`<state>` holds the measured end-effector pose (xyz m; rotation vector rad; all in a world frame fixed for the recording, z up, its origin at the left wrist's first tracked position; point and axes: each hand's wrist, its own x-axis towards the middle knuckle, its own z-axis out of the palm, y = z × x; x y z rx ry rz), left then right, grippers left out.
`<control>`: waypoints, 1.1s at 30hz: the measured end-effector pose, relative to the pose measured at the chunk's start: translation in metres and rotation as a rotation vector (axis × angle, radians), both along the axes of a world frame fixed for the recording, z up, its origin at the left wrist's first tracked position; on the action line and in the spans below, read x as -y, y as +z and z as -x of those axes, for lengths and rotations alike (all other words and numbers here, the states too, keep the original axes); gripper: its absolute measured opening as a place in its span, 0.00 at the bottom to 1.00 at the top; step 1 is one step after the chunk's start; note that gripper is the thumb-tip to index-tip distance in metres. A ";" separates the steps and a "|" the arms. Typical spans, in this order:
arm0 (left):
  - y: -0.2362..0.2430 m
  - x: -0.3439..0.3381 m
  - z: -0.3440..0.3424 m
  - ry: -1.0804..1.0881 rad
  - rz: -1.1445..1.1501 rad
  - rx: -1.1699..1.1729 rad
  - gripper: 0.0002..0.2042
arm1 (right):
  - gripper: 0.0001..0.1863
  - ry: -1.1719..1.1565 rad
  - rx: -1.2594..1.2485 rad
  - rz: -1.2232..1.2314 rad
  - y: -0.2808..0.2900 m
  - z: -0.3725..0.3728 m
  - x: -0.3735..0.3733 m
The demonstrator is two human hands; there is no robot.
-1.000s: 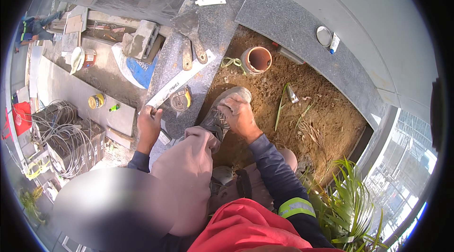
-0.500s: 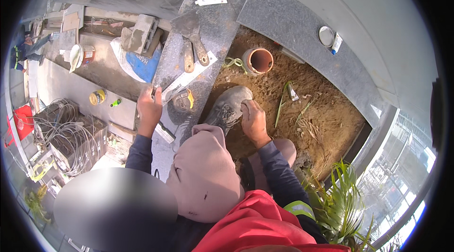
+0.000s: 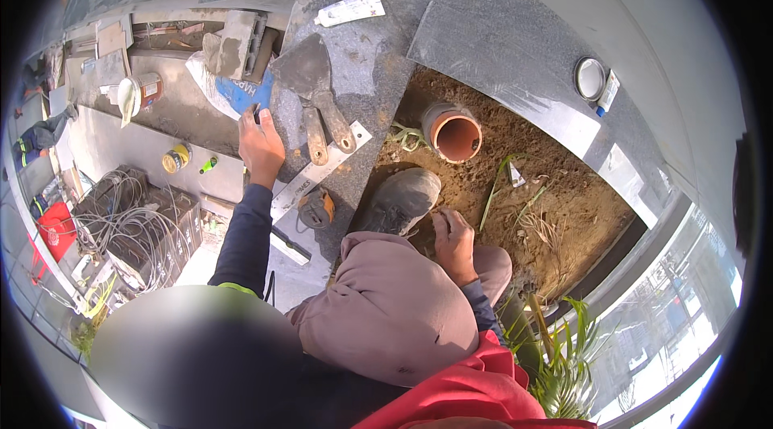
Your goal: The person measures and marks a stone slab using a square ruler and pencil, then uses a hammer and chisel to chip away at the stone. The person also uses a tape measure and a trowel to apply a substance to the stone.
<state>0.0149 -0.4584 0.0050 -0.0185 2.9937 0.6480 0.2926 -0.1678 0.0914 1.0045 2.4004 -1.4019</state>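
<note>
Left hand (image 3: 260,145) fingers spread, empty, reaching across dark stone slab (image 3: 354,74) toward trowels (image 3: 318,99). Right hand (image 3: 453,242) loosely curled beside boot (image 3: 400,200) on soil, probably bracing; grip unclear.

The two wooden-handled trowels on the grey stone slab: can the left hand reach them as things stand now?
Probably yes. The left hand lies on the grey stone slab just beside the two wooden-handled trowels, and nothing stands between them.

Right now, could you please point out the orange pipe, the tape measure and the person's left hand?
orange pipe (image 3: 456,137): head view, inside its open mouth.
tape measure (image 3: 316,208): head view, round case.
left hand (image 3: 262,144): head view, back of hand.
</note>
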 end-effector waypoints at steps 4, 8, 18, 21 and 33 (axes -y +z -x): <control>-0.004 -0.004 0.002 -0.013 0.061 0.027 0.23 | 0.11 -0.020 0.089 0.133 -0.004 0.009 0.014; -0.004 0.004 0.001 0.013 0.088 0.028 0.25 | 0.13 -0.038 0.093 0.183 0.001 0.030 0.016; 0.001 0.000 0.004 -0.015 0.107 0.061 0.25 | 0.14 -0.059 0.066 0.158 0.018 0.032 0.006; 0.005 -0.003 0.000 -0.018 0.034 0.020 0.25 | 0.14 0.026 0.015 0.088 0.014 0.029 -0.002; -0.007 0.004 0.001 -0.055 0.049 -0.185 0.22 | 0.14 0.279 -0.212 -0.177 0.034 0.002 -0.024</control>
